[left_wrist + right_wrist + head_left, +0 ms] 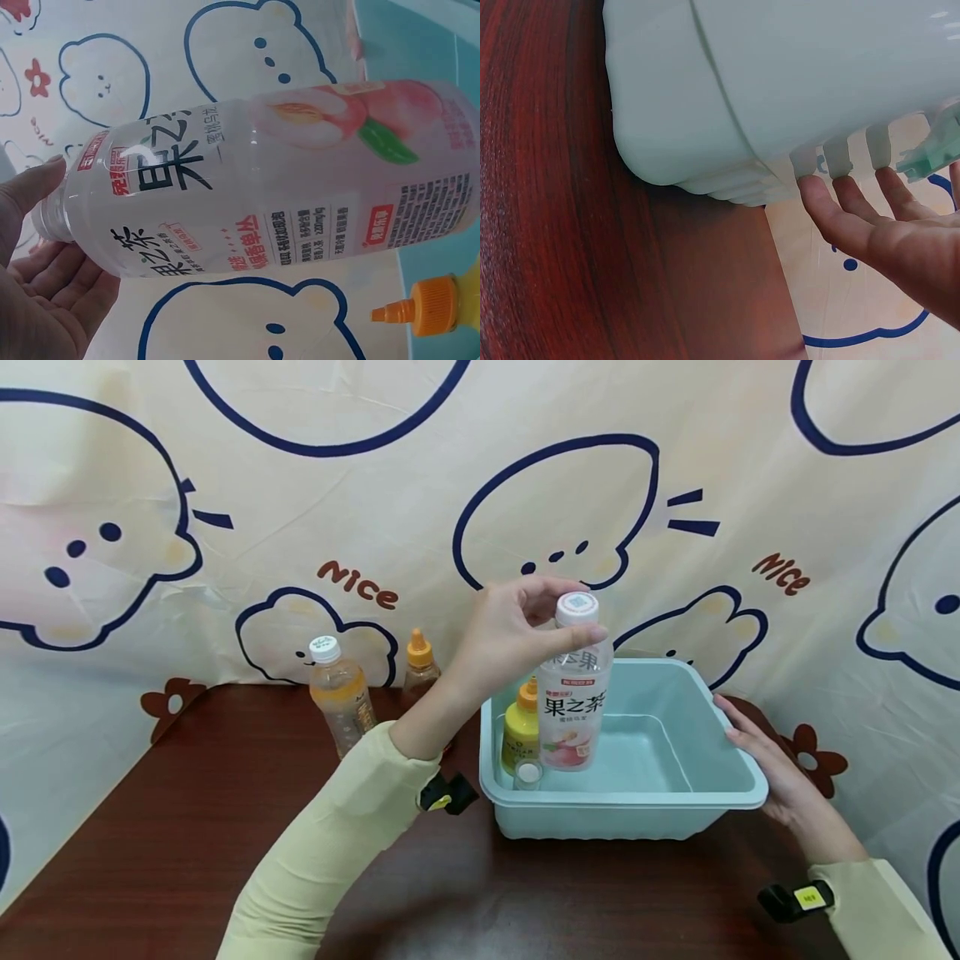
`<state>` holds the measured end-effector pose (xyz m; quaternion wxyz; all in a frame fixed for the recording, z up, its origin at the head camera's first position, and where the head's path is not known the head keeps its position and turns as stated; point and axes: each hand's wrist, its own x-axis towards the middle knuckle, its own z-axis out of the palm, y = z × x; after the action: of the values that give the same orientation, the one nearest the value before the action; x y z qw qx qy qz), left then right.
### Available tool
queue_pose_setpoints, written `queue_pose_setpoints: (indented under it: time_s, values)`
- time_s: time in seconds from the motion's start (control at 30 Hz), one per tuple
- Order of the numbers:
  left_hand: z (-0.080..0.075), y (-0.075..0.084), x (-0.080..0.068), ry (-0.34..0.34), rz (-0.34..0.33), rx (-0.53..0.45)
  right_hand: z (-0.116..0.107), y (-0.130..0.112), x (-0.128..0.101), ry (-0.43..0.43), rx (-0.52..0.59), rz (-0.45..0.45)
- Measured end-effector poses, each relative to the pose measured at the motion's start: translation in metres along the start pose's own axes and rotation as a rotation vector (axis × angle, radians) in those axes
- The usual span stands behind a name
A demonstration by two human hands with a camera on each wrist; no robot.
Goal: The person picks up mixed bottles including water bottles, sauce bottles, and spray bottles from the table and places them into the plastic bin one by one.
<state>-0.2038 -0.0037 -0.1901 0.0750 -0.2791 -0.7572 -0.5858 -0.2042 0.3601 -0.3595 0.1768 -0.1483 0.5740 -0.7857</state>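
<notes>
Bottle [573, 693] labelled 果之茶, small print probably illegible

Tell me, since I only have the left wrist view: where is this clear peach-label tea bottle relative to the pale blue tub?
Observer: The clear peach-label tea bottle stands upright inside the pale blue plastic tub, at its left end; the left hand pinches its white cap.
Operator: What is the right hand doing?
Observer: The right hand rests open against the tub's right rim, fingers straight.
Operator: Any bottles outside the tub?
Observer: Two stand on the dark wooden table: a white-capped orange drink bottle and an orange-nozzle bottle.
</notes>
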Motion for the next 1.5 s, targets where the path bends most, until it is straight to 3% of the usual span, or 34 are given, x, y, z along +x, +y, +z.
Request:
queue_pose_setpoints:
  time_s: [0.53,0.77,1.13,1.5]
  values:
    - [0.017,-0.009,0.001,-0.074,0.006,0.040,-0.003,0.001,-0.001,-0.012,-0.012,-0.022]
    - [0.021,-0.013,0.000,-0.125,-0.067,0.097,-0.003,0.001,0.000,0.000,-0.026,-0.016]
    - [0.027,-0.022,-0.001,-0.129,-0.067,0.137,-0.001,0.001,0.000,0.020,-0.050,-0.011]
    - [0.033,-0.030,-0.003,-0.163,-0.136,0.189,-0.001,0.001,0.000,0.024,-0.050,-0.008]
